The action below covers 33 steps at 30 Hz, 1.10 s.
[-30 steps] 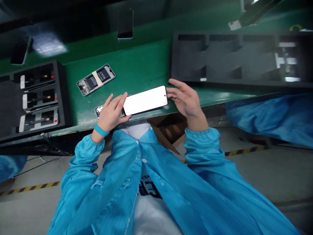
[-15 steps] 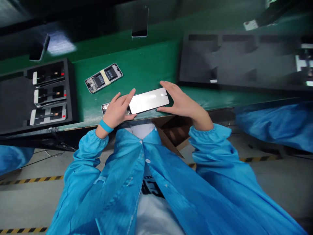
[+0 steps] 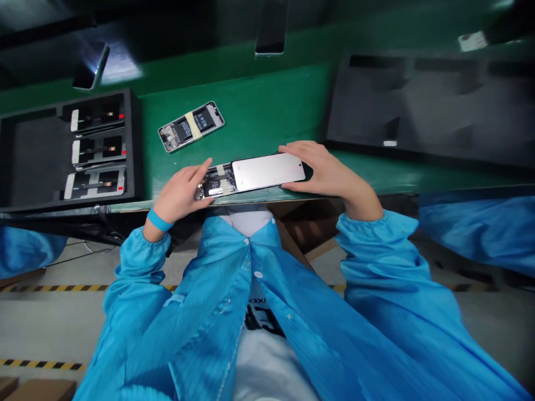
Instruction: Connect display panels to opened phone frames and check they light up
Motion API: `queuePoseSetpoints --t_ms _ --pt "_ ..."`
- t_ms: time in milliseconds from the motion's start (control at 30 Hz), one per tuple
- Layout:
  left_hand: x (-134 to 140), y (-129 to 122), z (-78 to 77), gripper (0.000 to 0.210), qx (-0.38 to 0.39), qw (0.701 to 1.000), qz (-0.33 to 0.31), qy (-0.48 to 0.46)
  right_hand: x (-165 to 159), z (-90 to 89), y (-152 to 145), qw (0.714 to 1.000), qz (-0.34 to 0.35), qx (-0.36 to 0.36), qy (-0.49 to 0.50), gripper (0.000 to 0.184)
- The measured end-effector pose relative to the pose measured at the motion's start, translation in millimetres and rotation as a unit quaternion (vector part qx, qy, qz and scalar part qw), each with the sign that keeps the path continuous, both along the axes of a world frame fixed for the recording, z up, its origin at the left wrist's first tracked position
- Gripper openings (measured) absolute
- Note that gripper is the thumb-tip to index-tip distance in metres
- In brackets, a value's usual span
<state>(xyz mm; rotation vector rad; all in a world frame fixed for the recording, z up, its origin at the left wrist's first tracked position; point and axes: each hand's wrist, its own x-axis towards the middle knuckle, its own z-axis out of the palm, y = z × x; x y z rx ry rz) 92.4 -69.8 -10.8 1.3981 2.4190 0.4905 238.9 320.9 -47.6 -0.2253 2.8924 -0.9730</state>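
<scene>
At the front edge of the table an opened phone body (image 3: 217, 181) lies with its inner parts bare. A phone screen (image 3: 270, 171), bright and blank, overlaps its right side. My left hand (image 3: 180, 189), with a blue wristband, grips the left end of the phone body between thumb and fingers. On the screen's long edges, near its right end, rest the thumb and fingers of my right hand (image 3: 321, 171). A second opened phone body (image 3: 191, 127) with a pale tape strip lies behind my left hand.
To the left stands a black foam tray (image 3: 136, 145) with several screen assemblies (image 3: 96, 184). A larger black tray (image 3: 368, 106) lies right. Two dark phones (image 3: 91, 67) are farther back. Other people's blue sleeves show at both sides.
My left hand has slid left along the phone body, showing its inner parts. My right hand stays at the screen's right end. The screen looks greyer. The whole view has shifted slightly.
</scene>
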Motion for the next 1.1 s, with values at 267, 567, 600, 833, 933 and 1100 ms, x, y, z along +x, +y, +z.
queuePoseSetpoints --t_ms 267,567,600,833,933,1100 --pt "6 19 -14.2 0.089 0.035 0.999 -0.022 -0.012 4 -4.7 -4 1.000 -0.015 0.015 0.019 0.083" --pt "2 8 -24.2 0.107 0.110 0.994 -0.010 -0.008 11 -9.4 -6 0.995 -0.004 0.029 0.095 0.078" --pt "2 5 -24.8 0.108 0.119 0.993 -0.001 -0.001 12 -7.2 -7 0.995 -0.005 0.036 0.094 0.078" --pt "20 -5 -27.4 0.102 0.128 0.991 0.036 0.021 11 6.4 -17 0.994 -0.037 0.061 0.077 0.099" --pt "27 -1 -23.5 0.088 0.106 0.994 0.029 0.021 12 4.0 -17 0.992 -0.056 0.079 0.080 0.099" --pt "29 7 -15.3 0.066 0.106 0.993 0.030 0.040 18 3.4 -14 0.990 -0.080 0.107 0.053 0.104"
